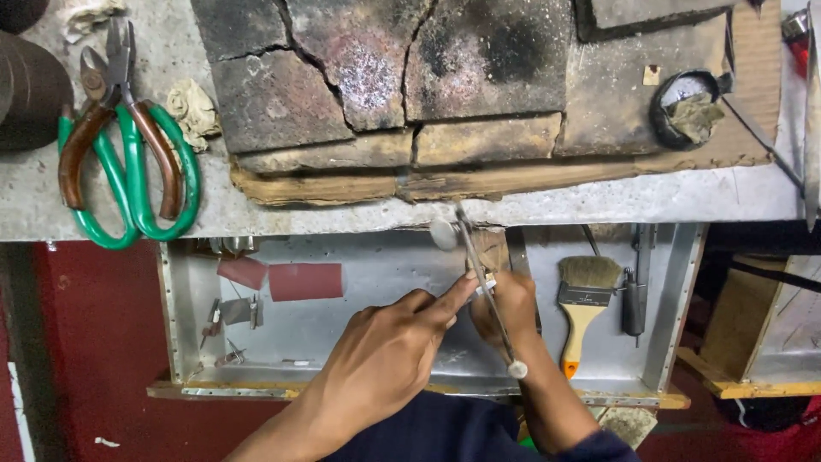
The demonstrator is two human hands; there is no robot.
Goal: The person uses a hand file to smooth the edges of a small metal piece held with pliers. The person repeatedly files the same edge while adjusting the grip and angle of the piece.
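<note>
My left hand (389, 351) reaches in from the lower left, its thumb and forefinger pinching a small silvery piece (485, 287). The piece is held by a wooden peg (492, 248) that sticks out from the bench edge. My right hand (513, 310) is closed around a thin metal file (475, 257). The file slants from the bench edge down across the piece and ends in a white knob (517, 370) by my wrist. A small pale disc (443, 233) sits just left of the file's upper end.
Below the hands lies a metal tray drawer (676, 299) holding a paintbrush (583, 299), red abrasive sheets (304, 281) and small metal bits. On the bench are cracked charred bricks (385, 77), green-handled shears (137, 162), brown-handled pliers (81, 137) and a round black dish (688, 107).
</note>
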